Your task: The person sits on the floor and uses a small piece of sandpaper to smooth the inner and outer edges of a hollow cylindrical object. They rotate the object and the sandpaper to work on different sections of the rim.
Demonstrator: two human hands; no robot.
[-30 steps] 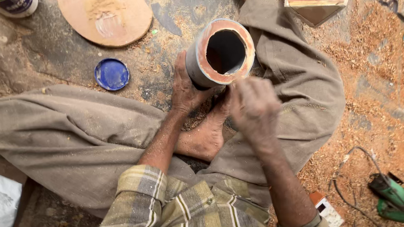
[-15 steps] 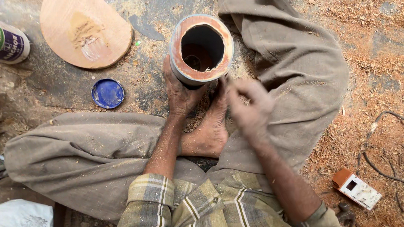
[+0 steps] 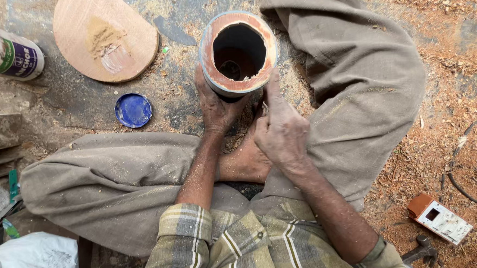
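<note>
A person sits cross-legged on a sawdust-strewn floor, and between the knees stands a hollow wooden cylinder (image 3: 238,52) — open end up, its thick reddish rim facing the camera, the inside dark. The left hand (image 3: 215,105) grips the cylinder's near-left side from below, fingers wrapped and pressed against its grey outer wall. The right hand (image 3: 282,129) sits just beside it at the near-right, thumb stretched up along the wall to touch the rim, the other fingers curled together; something thin shows at their tips, but what it is I cannot tell. A bare foot (image 3: 245,161) lies just under both hands, at the cylinder's base. To the left, on the floor, a small blue lid (image 3: 133,110) lies flat, and beyond it a rounded wooden board (image 3: 105,35) smeared with pale paste. A white bottle (image 3: 6,54) with a coloured label lies at the far left edge. At the lower right, well apart from the hands, sit a small orange-and-white box (image 3: 439,218) and a dark cable (image 3: 470,192) in the sawdust.
</note>
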